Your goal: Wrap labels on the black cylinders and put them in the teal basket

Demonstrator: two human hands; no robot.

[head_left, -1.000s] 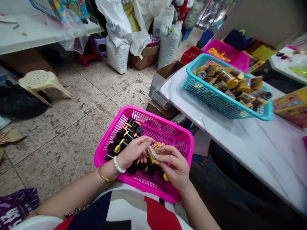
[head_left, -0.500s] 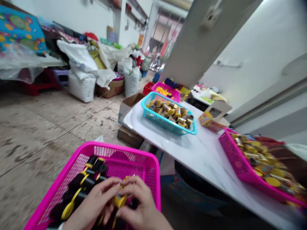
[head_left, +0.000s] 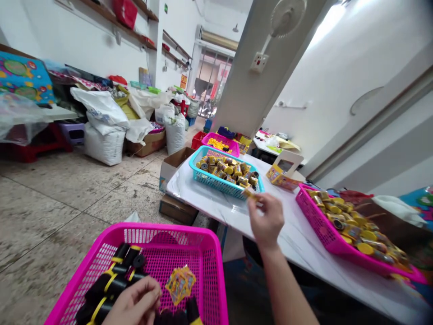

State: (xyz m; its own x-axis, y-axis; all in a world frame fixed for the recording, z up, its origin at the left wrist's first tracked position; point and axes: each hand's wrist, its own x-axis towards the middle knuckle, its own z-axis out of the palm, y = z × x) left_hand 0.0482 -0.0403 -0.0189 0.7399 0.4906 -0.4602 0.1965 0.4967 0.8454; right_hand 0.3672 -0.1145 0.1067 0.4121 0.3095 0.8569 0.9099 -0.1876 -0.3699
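Pinching a yellow packet (head_left: 251, 194) with right hand (head_left: 266, 221), left hand (head_left: 133, 302) cut off (fingers unclear)

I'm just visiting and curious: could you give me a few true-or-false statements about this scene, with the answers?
1. The right hand holds a small yellow packet. True.
2. The teal basket stands on the floor. False: it stands on a white marble-look table.
3. The left hand is inside the teal basket. False: it is at the near magenta basket, by black rolls.
4. A colourful packet lies in the near magenta basket. True.
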